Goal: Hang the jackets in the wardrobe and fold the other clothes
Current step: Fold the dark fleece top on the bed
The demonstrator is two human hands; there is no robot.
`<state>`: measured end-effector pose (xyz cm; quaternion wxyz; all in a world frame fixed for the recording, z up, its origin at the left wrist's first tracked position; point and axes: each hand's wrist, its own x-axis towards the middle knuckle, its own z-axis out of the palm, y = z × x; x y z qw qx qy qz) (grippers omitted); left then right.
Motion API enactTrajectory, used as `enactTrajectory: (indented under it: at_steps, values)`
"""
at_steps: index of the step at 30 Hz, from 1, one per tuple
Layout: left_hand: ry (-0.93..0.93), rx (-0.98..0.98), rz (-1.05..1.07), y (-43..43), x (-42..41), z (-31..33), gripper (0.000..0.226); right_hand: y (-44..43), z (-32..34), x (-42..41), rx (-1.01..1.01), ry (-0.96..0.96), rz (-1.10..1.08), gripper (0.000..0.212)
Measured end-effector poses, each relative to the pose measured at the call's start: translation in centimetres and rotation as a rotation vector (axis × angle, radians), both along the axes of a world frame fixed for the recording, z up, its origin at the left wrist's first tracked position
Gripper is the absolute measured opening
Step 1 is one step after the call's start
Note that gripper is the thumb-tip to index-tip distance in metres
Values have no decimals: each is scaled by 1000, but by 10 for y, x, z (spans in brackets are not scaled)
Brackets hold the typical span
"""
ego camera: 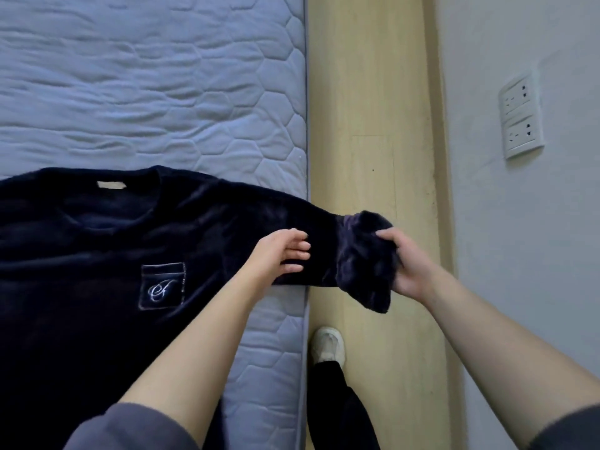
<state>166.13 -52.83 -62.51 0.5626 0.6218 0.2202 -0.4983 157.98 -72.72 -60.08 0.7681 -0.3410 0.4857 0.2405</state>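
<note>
We are seeing a dark navy fleece sweatshirt (81,254) lying front-up on the bare quilted mattress (146,92), pale neck label (111,184) showing and a monogrammed chest pocket (162,285) facing us. Its sleeve (292,212) is stretching rightward past the mattress edge. The left hand (279,254) is resting flat on that sleeve, fingers relaxed and fairly straight, gripping nothing. The right hand (409,267) is clutching the bunched cuff (363,254), fingers curling round the fabric, holding it out over the light wooden floor (367,108). A white shoe (328,344) is standing on the floor just beside the mattress. Two wall sockets (521,116) are sitting far right.
</note>
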Motion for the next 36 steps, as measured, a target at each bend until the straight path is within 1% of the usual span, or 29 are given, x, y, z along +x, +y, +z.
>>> enactTrajectory:
  at_steps: [2, 4, 5, 6, 7, 8, 9, 10, 11, 14, 16, 17, 18, 19, 20, 21, 22, 23, 25, 27, 28, 30, 31, 32, 33, 36]
  values:
    - [46, -138, 30, 14, 5, 30, 39, 37, 15, 18, 83, -117, 157, 42]
    - [49, -212, 45, 44, 8, 55, 53, 77, 28, 30, 121, -191, 357, 50]
    - [22, -222, 47, 63, 9, 63, 54, 97, 34, 33, 132, -217, 436, 51]
    - [-25, -221, 38, 84, 8, 71, 48, 119, 41, 34, 140, -250, 493, 51]
    - [-110, -160, 22, 107, 6, 78, 34, 143, 47, 33, 138, -285, 529, 49]
    - [-206, -37, 35, 130, 3, 84, 17, 168, 52, 31, 135, -318, 544, 48]
    - [-281, 98, 75, 155, 1, 90, 11, 193, 56, 28, 124, -346, 543, 47]
    - [-314, 213, 134, 181, -3, 97, 16, 220, 60, 24, 106, -364, 528, 46]
    - [-321, 280, 228, 209, -7, 104, 18, 245, 62, 20, 84, -363, 506, 46]
    - [-346, 473, 502, 307, -20, 123, 18, 313, 60, 5, 1, -279, 459, 43]
    - [-369, 663, 545, 376, -28, 123, 14, 345, 51, -2, -66, -207, 458, 40]
    - [-355, 771, 508, 408, -32, 118, 17, 358, 45, -3, -109, -176, 465, 38]
    - [-300, 878, 434, 436, -37, 110, 27, 369, 38, -3, -152, -144, 480, 37]
    - [-213, 965, 334, 461, -43, 99, 43, 378, 30, -4, -200, -112, 506, 36]
    - [-125, 1030, 212, 479, -50, 88, 57, 383, 23, -4, -249, -83, 538, 35]
    - [-63, 1069, 98, 490, -56, 77, 67, 387, 15, -5, -297, -57, 568, 33]
    - [-28, 1077, 15, 496, -62, 67, 72, 389, 7, -5, -345, -33, 589, 32]
    - [-21, 1060, -42, 496, -66, 57, 74, 388, 1, -5, -398, -18, 607, 30]
    - [-71, 1017, -157, 482, -70, 40, 70, 383, -11, -2, -519, -4, 641, 25]
    - [-202, 1005, -266, 460, -72, 25, 58, 372, -23, 3, -674, -30, 694, 18]
    - [-283, 998, -277, 448, -73, 20, 48, 366, -29, 6, -760, -54, 743, 18]
    - [-400, 923, -191, 422, -77, 8, 25, 353, -41, 14, -912, -112, 828, 26]
    - [-399, 837, -113, 407, -79, 2, 15, 347, -46, 20, -973, -146, 844, 28]
    - [-361, 722, -24, 390, -80, -6, 11, 340, -50, 27, -1024, -182, 851, 29]
    - [-304, 598, 65, 373, -82, -13, 12, 334, -53, 37, -1069, -219, 851, 29]
    - [-74, 275, 329, 314, -84, -36, 11, 311, -60, 73, -1141, -337, 883, 34]
